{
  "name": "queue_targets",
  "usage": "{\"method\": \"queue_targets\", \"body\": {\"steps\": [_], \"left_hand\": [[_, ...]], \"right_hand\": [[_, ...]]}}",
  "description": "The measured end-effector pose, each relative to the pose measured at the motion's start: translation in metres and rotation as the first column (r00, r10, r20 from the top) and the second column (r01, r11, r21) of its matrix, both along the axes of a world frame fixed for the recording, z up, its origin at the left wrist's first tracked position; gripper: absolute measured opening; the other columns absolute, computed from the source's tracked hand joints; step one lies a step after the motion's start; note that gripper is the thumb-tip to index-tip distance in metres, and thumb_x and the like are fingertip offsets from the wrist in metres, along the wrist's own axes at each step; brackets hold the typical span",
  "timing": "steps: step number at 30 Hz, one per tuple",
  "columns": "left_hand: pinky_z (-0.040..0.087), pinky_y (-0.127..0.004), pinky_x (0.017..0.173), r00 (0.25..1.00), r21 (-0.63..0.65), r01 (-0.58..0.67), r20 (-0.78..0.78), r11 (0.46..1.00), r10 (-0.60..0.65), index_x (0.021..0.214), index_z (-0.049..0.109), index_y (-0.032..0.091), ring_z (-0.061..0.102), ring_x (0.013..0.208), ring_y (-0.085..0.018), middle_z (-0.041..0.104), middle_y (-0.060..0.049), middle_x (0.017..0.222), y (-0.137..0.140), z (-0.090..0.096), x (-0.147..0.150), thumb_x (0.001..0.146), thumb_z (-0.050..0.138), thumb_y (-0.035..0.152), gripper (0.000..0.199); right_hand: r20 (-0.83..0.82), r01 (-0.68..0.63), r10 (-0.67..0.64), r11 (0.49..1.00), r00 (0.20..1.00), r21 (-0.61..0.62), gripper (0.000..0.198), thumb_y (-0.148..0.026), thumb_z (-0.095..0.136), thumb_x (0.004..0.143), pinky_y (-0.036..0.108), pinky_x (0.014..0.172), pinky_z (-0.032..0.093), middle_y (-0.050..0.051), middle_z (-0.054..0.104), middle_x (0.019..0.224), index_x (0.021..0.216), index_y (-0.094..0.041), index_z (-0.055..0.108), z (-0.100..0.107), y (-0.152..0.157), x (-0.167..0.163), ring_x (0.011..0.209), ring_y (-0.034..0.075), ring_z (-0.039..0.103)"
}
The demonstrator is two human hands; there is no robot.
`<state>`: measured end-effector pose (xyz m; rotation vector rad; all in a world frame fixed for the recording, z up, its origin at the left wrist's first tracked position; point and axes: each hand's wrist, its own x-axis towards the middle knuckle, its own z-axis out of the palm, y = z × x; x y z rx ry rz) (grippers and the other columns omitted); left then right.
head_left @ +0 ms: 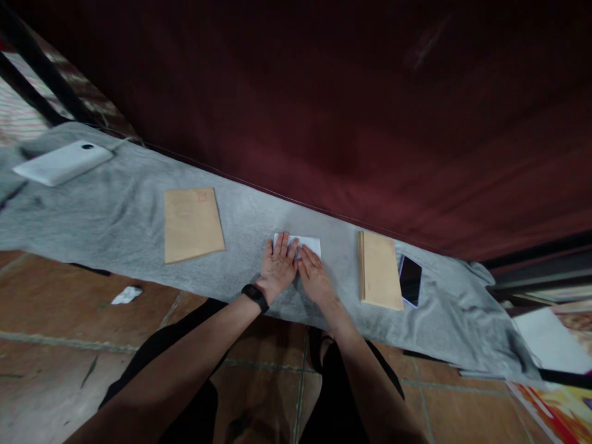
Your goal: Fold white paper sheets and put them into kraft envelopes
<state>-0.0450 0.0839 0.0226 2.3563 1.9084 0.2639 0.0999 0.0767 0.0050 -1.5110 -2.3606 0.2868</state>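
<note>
A small white sheet of paper [311,242] lies on the grey cloth, partly hidden under both hands. My left hand [279,264], with a black band on the wrist, rests flat on its left part with fingers spread. On the right part, my right hand [315,274] lies palm down with its fingers stretched out. The two hands nearly meet at the fingertips. Off to the left is a brown envelope [192,225] with a small red mark at its top corner. To the right sits a stack of brown envelopes [382,270].
A phone [411,280] lies beside the stack. At the far left is a white device [67,161] with a cable. Grey cloth [250,222] covers the narrow bench, and a dark red surface [324,123] rises behind it. Crumpled white paper [126,295] is on the tiled floor.
</note>
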Motion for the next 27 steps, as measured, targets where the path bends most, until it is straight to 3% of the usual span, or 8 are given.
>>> {"method": "queue_targets", "body": {"steps": [8, 14, 19, 24, 27], "left_hand": [[0.016, -0.055, 0.122, 0.999, 0.016, -0.044, -0.024, 0.999, 0.045, 0.156, 0.034, 0.016, 0.020, 0.153, -0.036, 0.021, -0.020, 0.166, 0.003, -0.006, -0.002, 0.102, 0.037, 0.036, 0.058], [0.021, -0.048, 0.122, 0.995, 0.048, -0.094, -0.015, 0.994, 0.095, 0.153, 0.035, 0.003, 0.027, 0.151, -0.033, 0.029, -0.023, 0.162, 0.004, -0.008, -0.019, 0.102, 0.033, 0.034, 0.060], [0.025, -0.051, 0.120, 0.992, 0.057, -0.122, 0.031, 0.991, 0.120, 0.151, 0.038, 0.001, 0.034, 0.148, -0.034, 0.039, -0.023, 0.158, 0.006, -0.001, -0.031, 0.100, 0.035, 0.031, 0.059], [0.041, -0.048, 0.108, 0.975, 0.019, -0.113, 0.194, 0.993, 0.107, 0.148, 0.040, 0.001, 0.055, 0.127, -0.036, 0.060, -0.025, 0.136, 0.012, 0.012, -0.043, 0.093, 0.050, 0.030, 0.063], [0.047, -0.044, 0.099, 0.913, -0.075, -0.159, 0.368, 0.984, 0.175, 0.145, 0.045, 0.005, 0.062, 0.113, -0.032, 0.066, -0.021, 0.121, 0.021, 0.013, -0.049, 0.088, 0.060, 0.032, 0.065]], "right_hand": [[0.095, 0.093, -0.100, 0.993, 0.990, 0.070, 0.058, -0.039, 0.030, 0.107, 0.045, 0.124, 0.020, 0.013, 0.030, 0.163, 0.158, -0.011, 0.028, -0.008, -0.004, 0.011, 0.152, 0.024, 0.027], [0.114, 0.183, -0.187, 0.982, 0.976, 0.037, 0.062, -0.041, 0.034, 0.106, 0.045, 0.124, 0.018, 0.015, 0.028, 0.163, 0.158, -0.007, 0.027, -0.006, -0.003, 0.015, 0.151, 0.028, 0.029], [0.111, 0.233, -0.233, 0.972, 0.966, 0.020, 0.059, -0.039, 0.032, 0.107, 0.046, 0.124, 0.017, 0.013, 0.030, 0.163, 0.158, -0.010, 0.028, -0.004, -0.002, 0.022, 0.151, 0.027, 0.028], [0.103, 0.244, -0.247, 0.969, 0.964, 0.041, 0.058, -0.036, 0.032, 0.106, 0.047, 0.124, 0.018, 0.013, 0.032, 0.162, 0.157, -0.008, 0.030, -0.006, -0.002, 0.022, 0.152, 0.027, 0.027], [0.098, 0.246, -0.250, 0.968, 0.963, 0.049, 0.058, -0.036, 0.033, 0.106, 0.047, 0.124, 0.018, 0.014, 0.032, 0.162, 0.156, -0.007, 0.032, -0.006, -0.001, 0.020, 0.152, 0.028, 0.027]]}}
